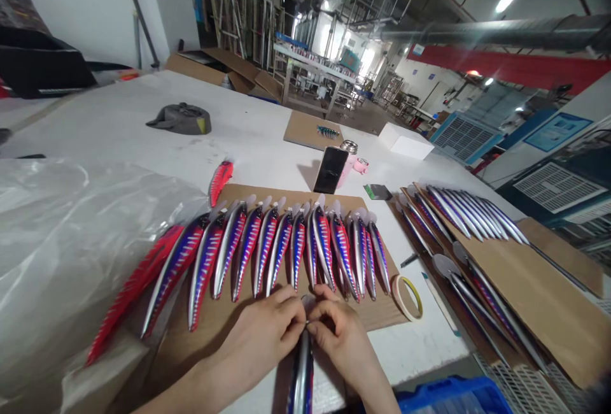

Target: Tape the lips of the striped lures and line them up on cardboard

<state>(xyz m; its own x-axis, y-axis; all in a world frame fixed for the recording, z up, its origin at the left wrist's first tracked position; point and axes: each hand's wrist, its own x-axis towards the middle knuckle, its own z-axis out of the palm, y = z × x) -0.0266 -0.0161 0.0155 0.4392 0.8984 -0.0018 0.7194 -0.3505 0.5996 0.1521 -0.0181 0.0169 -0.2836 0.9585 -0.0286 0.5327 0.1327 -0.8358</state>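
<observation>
A silver fishing lure [301, 379] with red and purple edges points away from me at the near edge of the table. My left hand [267, 331] pinches its far end between thumb and fingers. From the other side, my right hand [342, 332] is closed on the same end, the two sets of fingertips nearly touching. A small clear lip shows just beyond them; any small part between the fingertips is hidden. Several finished-looking lures [265, 245], purple, red and silver with clear lips, lie in a row on a cardboard sheet [224, 337] just ahead.
Plastic sheeting [86, 223] and red lures [133, 293] lie at left. A tape roll [407, 298], a white strip [440, 304] and stacked cardboard with more lures [477, 213] are at right. Farther back stand a phone [331, 170], a pink bottle [347, 162] and a grey cap [180, 119].
</observation>
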